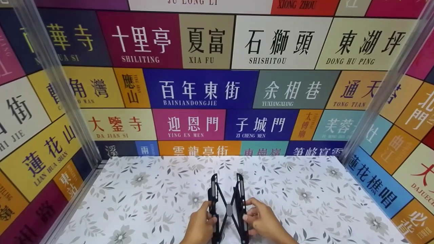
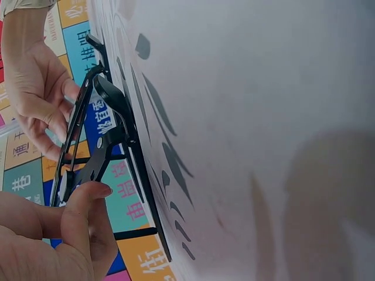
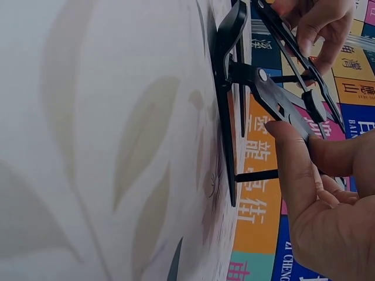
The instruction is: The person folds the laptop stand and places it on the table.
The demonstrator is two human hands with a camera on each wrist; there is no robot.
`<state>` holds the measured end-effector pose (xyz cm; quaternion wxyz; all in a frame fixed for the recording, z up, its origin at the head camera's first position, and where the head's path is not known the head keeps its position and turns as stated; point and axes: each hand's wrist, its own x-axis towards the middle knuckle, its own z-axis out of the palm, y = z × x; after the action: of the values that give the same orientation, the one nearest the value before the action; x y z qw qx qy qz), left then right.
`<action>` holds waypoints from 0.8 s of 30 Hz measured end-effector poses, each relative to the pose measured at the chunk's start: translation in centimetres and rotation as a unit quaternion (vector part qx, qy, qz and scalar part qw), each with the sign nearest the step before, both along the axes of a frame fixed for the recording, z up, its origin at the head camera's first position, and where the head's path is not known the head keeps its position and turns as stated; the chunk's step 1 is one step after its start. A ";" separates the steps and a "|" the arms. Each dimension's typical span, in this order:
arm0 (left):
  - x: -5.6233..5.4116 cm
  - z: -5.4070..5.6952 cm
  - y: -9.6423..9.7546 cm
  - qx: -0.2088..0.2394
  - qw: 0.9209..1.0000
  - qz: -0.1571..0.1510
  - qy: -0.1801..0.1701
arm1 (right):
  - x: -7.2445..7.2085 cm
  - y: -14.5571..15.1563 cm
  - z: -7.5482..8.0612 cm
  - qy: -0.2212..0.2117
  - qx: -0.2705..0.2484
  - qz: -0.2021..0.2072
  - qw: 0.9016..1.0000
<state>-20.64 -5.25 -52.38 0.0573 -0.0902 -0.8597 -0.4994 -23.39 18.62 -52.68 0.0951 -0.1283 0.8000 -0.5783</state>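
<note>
A black folding laptop stand [image 1: 229, 209] stands on the tablecloth near the front, its two side arms apart and thin crossed bars meeting at a grey hub between them. My left hand [image 1: 200, 223] holds the left side arm, thumb and fingers pinching it. On the opposite side arm, my right hand [image 1: 264, 218] has a similar pinch. From the left wrist view, the thumb of the left hand [image 2: 64, 234] presses a flat link of the stand [image 2: 101, 158], close over the cloth. In the right wrist view the right hand [image 3: 328, 199] pinches the matching link [image 3: 281, 105].
A white tablecloth [image 1: 152, 189] with grey flowers and leaves covers the table. Behind it rises a wall [image 1: 203, 89] of colourful sign panels with Chinese lettering. Clear upright posts stand at the table's back left [image 1: 64, 74] and back right [image 1: 383, 88] corners.
</note>
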 end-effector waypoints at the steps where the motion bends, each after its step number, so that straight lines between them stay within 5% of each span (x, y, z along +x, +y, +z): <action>1: 0.0 0.0 0.0 0.001 1.000 -0.002 -0.003 | 0.0 0.0 0.0 0.001 -0.001 0.001 1.000; 13: 0.1 -0.1 0.5 0.005 1.000 -0.007 0.010 | 0.2 -0.5 -0.1 0.004 -0.001 0.005 1.000; 24: -0.2 0.0 1.3 0.033 0.999 -0.012 -0.038 | 0.3 -1.1 0.1 0.013 0.008 0.001 1.000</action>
<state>-20.85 -3.94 -52.41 0.0218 -0.0795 -0.8430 -0.5316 -23.14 17.56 -52.55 0.0863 -0.1355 0.8057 -0.5701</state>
